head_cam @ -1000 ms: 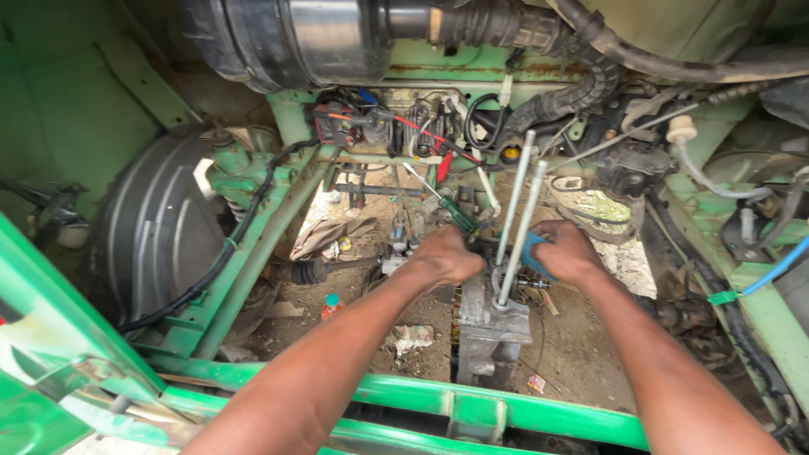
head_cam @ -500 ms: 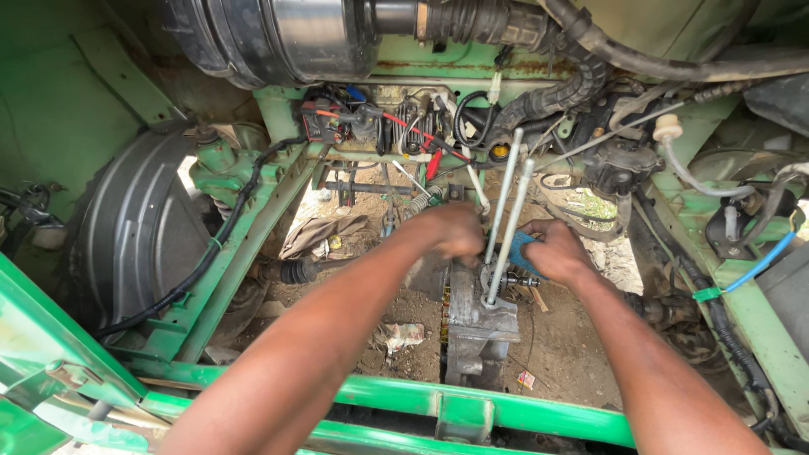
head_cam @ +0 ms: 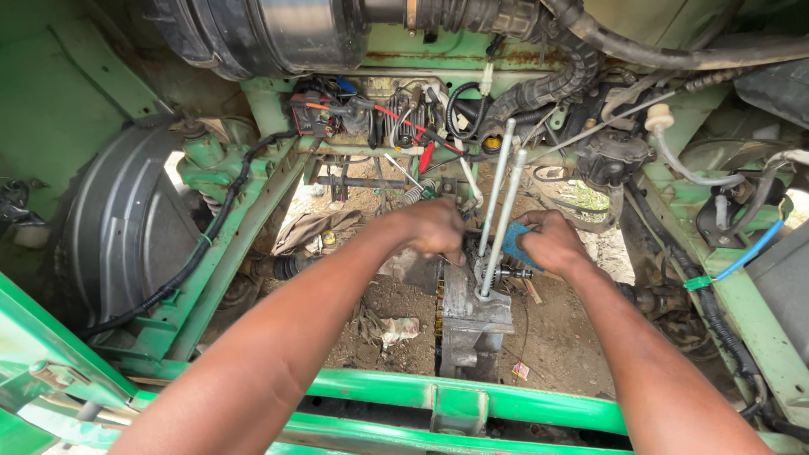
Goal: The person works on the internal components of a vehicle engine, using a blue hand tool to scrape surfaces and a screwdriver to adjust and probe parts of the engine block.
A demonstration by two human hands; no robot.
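**Both hands at the gearbox under a green vehicle frame**

Nearest the camera ran a green crossbar (head_cam: 472, 396), and both forearms reached over it, converging toward the middle of the bay. Just beyond the bar stood a grey metal gearbox housing (head_cam: 468, 324) on the dirt floor, with two thin silver rods (head_cam: 499, 202) rising from its top and leaning slightly right toward the far side.

The left hand (head_cam: 432, 230) was curled into a loose fist, knuckles up, pressed against the housing just left of the rods; what it gripped was hidden beneath the fingers. The right hand (head_cam: 552, 243) was closed around a blue cloth (head_cam: 515, 243), held against the right side of the rods. The two hands sat close together, the rods between them.

Left of the arms lay a dark curved wheel-arch panel (head_cam: 118, 232). Farther off, a tangle of red and black wiring (head_cam: 371, 118) hung below a large black corrugated hose (head_cam: 556, 80).
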